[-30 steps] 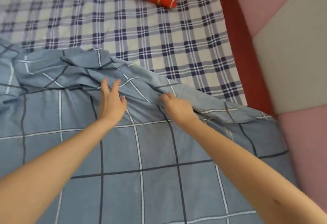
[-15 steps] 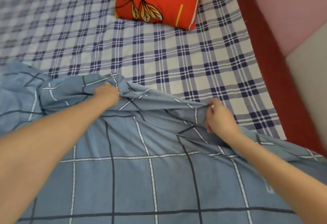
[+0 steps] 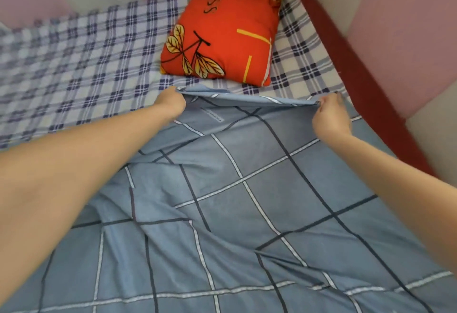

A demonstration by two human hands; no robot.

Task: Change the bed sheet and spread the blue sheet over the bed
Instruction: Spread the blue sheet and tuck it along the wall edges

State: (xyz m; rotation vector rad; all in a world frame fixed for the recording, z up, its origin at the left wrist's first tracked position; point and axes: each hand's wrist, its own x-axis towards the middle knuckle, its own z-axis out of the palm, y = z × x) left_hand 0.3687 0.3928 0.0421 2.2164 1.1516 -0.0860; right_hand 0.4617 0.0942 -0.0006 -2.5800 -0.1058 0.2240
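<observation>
The blue sheet with dark and white grid lines covers the near part of the bed, wrinkled in the middle. Its far edge is pulled taut between my hands, just short of the pillow. My left hand is closed on the edge at the left. My right hand pinches the same edge near the bed's right side. Beyond it lies the white sheet with the navy plaid, still on the mattress.
A red pillow with a bicycle and leaf print lies at the head of the bed, right of centre. A dark red bed frame runs along the right side. Pink and grey padded wall panels enclose the head and right side.
Both hands have carried the blue sheet's edge further up the bed, close to the pillow, and spread apart so the edge is now taut. The view has shifted toward the headboard.
</observation>
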